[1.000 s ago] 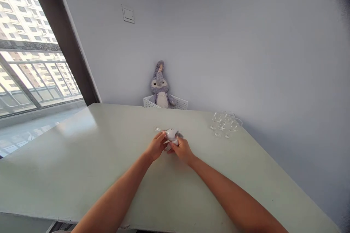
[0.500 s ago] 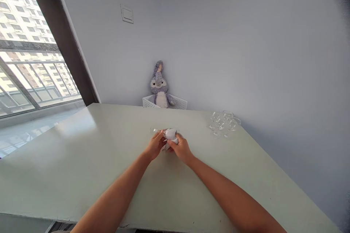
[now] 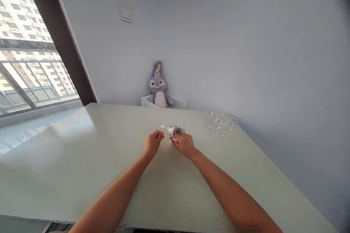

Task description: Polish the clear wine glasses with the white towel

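Observation:
My right hand (image 3: 184, 143) is closed around a white cloth (image 3: 171, 130) bunched over a small clear stemmed glass (image 3: 163, 126). The glass's clear end sticks out to the left of the cloth, and the rest of it is covered. Just left of it my left hand (image 3: 153, 143) is empty, its fingers loosely bent and a gap showing by the thumb. It sits apart from both glass and cloth.
Several clear stemmed glasses (image 3: 221, 122) stand grouped at the table's right far edge. Behind the pale table (image 3: 109, 160), a grey plush toy (image 3: 159, 87) sits in a white perforated basket (image 3: 177, 103) against the wall. A window (image 3: 30, 58) is at left.
My left hand has let go of the glass and drawn slightly back. The glass and cloth have shifted right in my right hand, with the cloth bunched differently. The view has turned slightly.

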The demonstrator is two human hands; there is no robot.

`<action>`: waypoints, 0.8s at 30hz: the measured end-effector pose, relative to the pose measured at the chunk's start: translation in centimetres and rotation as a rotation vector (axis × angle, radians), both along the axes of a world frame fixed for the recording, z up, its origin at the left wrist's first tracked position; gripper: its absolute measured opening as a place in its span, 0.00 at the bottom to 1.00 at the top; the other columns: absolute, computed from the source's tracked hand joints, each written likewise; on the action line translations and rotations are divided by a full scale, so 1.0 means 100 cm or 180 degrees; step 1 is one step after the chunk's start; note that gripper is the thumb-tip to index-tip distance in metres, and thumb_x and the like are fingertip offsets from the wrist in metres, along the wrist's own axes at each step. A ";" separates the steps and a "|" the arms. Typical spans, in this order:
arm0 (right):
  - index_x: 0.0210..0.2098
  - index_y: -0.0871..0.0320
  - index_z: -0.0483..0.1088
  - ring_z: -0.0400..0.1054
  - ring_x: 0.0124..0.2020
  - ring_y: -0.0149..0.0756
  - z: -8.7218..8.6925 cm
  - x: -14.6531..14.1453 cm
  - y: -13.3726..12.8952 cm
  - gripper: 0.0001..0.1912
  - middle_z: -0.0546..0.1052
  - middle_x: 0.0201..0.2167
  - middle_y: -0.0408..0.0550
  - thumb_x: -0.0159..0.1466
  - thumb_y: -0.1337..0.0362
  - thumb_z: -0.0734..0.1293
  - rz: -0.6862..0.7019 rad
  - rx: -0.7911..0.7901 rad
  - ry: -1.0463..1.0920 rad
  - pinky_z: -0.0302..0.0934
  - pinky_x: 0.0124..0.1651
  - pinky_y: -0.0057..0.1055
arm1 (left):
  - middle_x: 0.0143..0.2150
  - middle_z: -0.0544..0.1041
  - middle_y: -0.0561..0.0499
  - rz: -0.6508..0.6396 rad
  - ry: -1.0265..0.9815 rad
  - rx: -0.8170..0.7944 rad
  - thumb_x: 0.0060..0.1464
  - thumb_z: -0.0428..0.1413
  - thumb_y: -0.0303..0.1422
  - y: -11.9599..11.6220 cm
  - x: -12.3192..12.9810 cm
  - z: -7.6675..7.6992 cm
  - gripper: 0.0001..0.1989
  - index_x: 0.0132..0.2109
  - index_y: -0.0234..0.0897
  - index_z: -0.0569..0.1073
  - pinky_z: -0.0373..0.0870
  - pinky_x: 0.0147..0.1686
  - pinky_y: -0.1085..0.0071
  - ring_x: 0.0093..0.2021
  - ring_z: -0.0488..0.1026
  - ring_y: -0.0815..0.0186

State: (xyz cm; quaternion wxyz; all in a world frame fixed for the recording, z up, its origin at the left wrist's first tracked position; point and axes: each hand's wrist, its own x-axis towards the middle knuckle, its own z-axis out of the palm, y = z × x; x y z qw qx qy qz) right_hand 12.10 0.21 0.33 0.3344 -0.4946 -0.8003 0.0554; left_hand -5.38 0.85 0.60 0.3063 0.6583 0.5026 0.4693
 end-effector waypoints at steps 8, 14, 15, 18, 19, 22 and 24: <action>0.35 0.61 0.70 0.68 0.24 0.35 0.011 0.017 0.007 0.18 0.73 0.23 0.44 0.52 0.53 0.66 0.1296 -0.2213 0.2385 0.64 0.28 0.33 | 0.33 0.75 0.48 -0.0558 0.2400 0.0963 0.55 0.47 0.37 0.005 -0.019 0.002 0.11 0.39 0.41 0.73 0.59 0.42 0.66 0.40 0.68 0.61; 0.33 0.61 0.70 0.68 0.27 0.35 0.012 0.036 0.022 0.19 0.73 0.25 0.46 0.52 0.50 0.66 0.1126 -0.2146 0.2415 0.64 0.32 0.33 | 0.22 0.69 0.54 -0.0455 0.1898 -0.0084 0.53 0.47 0.39 0.005 -0.017 -0.001 0.12 0.29 0.42 0.72 0.53 0.26 0.75 0.25 0.64 0.69; 0.32 0.61 0.71 0.68 0.27 0.35 0.011 0.039 0.025 0.20 0.74 0.26 0.46 0.53 0.49 0.64 0.0847 -0.1872 0.2374 0.63 0.32 0.33 | 0.21 0.67 0.55 -0.0393 0.1818 -0.0218 0.52 0.47 0.40 0.006 -0.017 -0.001 0.12 0.28 0.41 0.71 0.52 0.25 0.75 0.24 0.62 0.70; 0.32 0.60 0.72 0.67 0.34 0.39 0.010 0.044 0.028 0.21 0.75 0.29 0.49 0.58 0.48 0.58 -0.0255 -0.0592 0.1716 0.61 0.36 0.35 | 0.20 0.66 0.56 -0.0155 0.1713 -0.0400 0.53 0.44 0.40 0.009 -0.018 -0.002 0.15 0.26 0.40 0.69 0.50 0.22 0.75 0.21 0.61 0.71; 0.33 0.59 0.72 0.66 0.38 0.42 0.011 0.043 0.026 0.21 0.75 0.32 0.50 0.60 0.50 0.57 -0.0531 -0.0106 0.1306 0.60 0.39 0.37 | 0.20 0.67 0.56 -0.0076 0.1684 -0.0431 0.54 0.43 0.40 0.010 -0.019 -0.003 0.16 0.26 0.40 0.69 0.50 0.22 0.75 0.21 0.61 0.71; 0.40 0.54 0.72 0.58 0.50 0.46 0.015 0.033 0.014 0.16 0.73 0.45 0.49 0.62 0.56 0.57 -0.0562 0.1073 0.0013 0.51 0.51 0.45 | 0.21 0.67 0.56 0.0083 0.1646 -0.0483 0.54 0.42 0.41 0.010 -0.018 -0.002 0.17 0.26 0.40 0.69 0.50 0.22 0.75 0.21 0.61 0.71; 0.47 0.52 0.68 0.52 0.56 0.46 0.017 0.021 0.003 0.16 0.69 0.51 0.46 0.62 0.58 0.58 -0.0082 0.1472 -0.0622 0.42 0.57 0.48 | 0.20 0.67 0.55 0.0091 0.1659 -0.0490 0.53 0.44 0.41 0.008 -0.016 -0.002 0.16 0.26 0.39 0.69 0.50 0.22 0.75 0.21 0.61 0.71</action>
